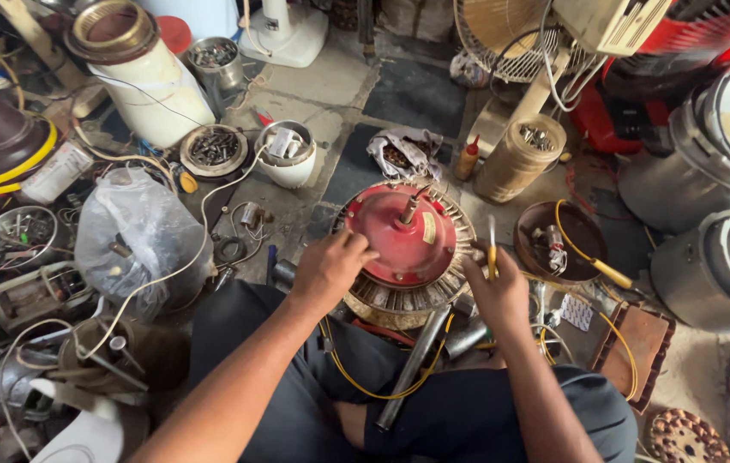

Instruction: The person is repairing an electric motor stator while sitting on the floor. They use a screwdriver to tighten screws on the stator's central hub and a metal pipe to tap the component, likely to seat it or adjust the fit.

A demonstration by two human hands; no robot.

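Observation:
A round fan motor (pixel 406 249) with a red domed cover, a short shaft and a ring of metal laminations sits on the floor between my knees. My left hand (pixel 328 270) rests on the left edge of the red cover, fingers curled against it. My right hand (pixel 497 287) is at the motor's right rim, gripping a small yellow-handled tool (pixel 492 244) whose metal tip points up. A yellow wire (pixel 356 377) loops over my lap, beside a grey metal rod (pixel 412 364).
A brown bowl of small parts (pixel 553 244) with a yellow-handled probe sits right of the motor. A clear plastic bag (pixel 138 231), tins of screws (pixel 213 150), a white canister (pixel 155 81), a tan jar (pixel 519 159) and steel pots (pixel 716 214) crowd around.

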